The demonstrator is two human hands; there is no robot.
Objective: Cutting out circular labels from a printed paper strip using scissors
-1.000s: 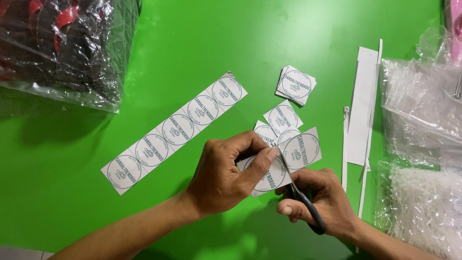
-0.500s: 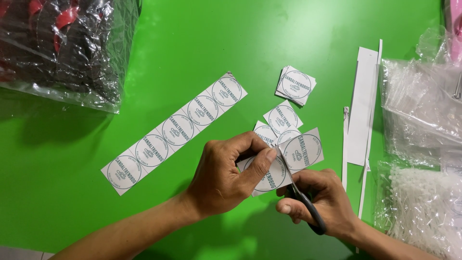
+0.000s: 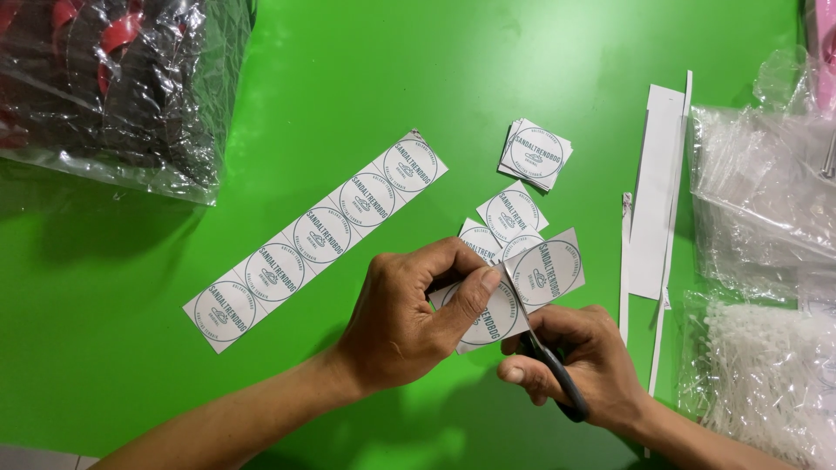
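Left hand [image 3: 409,318] pinching, right hand [image 3: 579,370] curled shut (grip apparently firm).

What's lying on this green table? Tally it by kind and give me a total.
Label strips: 2, a long strip lying flat and a held strip in the left hand
Scissors: 1, in the right hand
Stack of cut labels: 1
Loose cut labels: 2 clearly seen
White offcuts: 3
Plastic bags: 3
Total: 12

Scissors [image 3: 549,365] mostly under right hand [image 3: 575,365]
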